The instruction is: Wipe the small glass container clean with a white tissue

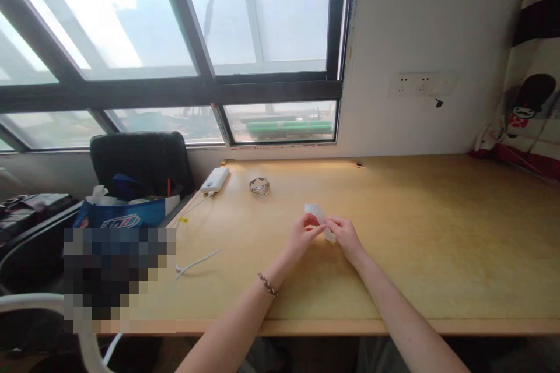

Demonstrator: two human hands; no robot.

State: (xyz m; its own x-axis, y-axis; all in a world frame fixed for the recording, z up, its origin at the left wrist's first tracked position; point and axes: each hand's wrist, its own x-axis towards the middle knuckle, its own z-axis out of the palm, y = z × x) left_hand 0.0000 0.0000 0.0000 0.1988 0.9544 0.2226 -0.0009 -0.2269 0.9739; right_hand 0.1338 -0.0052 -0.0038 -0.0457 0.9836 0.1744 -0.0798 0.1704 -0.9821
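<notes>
Over the middle of the wooden table, my left hand (pixel 305 231) and my right hand (pixel 345 235) meet fingertip to fingertip. Between them is a small, thin white sheet (pixel 313 208) that looks like tissue or paper. Both hands pinch it near its middle, with one end showing beyond the left fingers and the other hanging below the fingertips. The fingers cover its centre. A braided bracelet circles my left wrist. Farther back and to the left lies a round silver openwork object (pixel 259 186), apart from both hands.
A white power bank (pixel 215 179) with a cable lies at the table's (pixel 437 245) back left. Another white cable end (pixel 199 260) rests near the left edge. Left of the table are a black chair (pixel 140 154) and a blue bag (pixel 125 215). A curtain (pixel 525 93) hangs at right.
</notes>
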